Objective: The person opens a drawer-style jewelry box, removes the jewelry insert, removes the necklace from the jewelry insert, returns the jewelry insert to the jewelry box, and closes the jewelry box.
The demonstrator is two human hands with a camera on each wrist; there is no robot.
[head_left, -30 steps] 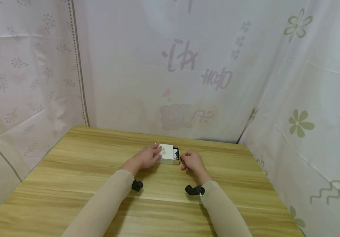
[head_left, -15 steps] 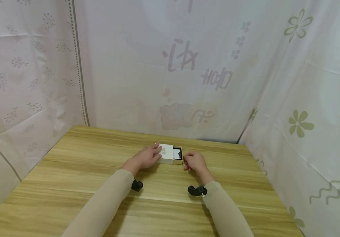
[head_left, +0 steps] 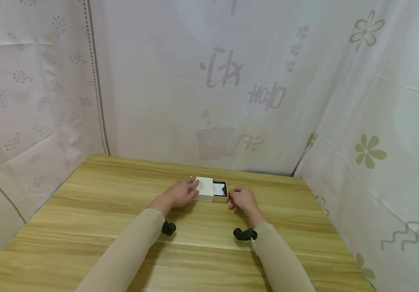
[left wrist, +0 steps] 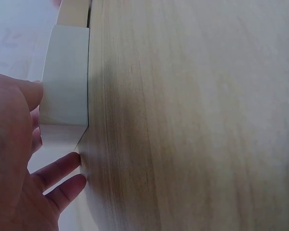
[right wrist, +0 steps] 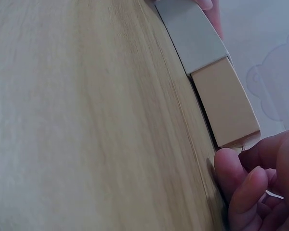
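Note:
A white drawer-style gift box (head_left: 205, 190) lies near the back of the table, its tan inner drawer (head_left: 221, 199) slid partly out to the right. Inside the drawer a white card (head_left: 218, 189) shows against black lining. My left hand (head_left: 181, 192) holds the outer sleeve at its left end; in the left wrist view the thumb is at its top edge and two fingertips reach down by the end wall. At the drawer's right end my right hand (head_left: 243, 198) pinches a small pull tab (right wrist: 243, 148) between thumb and curled forefinger. The tab is mostly hidden by the fingers.
The wood-grain table (head_left: 96, 227) runs back to a hanging printed curtain (head_left: 165, 101), close behind the box. Patterned cloth (head_left: 388, 162) also hangs at the sides. A black wrist camera (head_left: 245, 234) sits at the right cuff, another black camera (head_left: 168, 228) at the left.
My right hand has moved to the right and the drawer has slid further out of the sleeve, showing more of the white card. My left hand and the sleeve have stayed in place.

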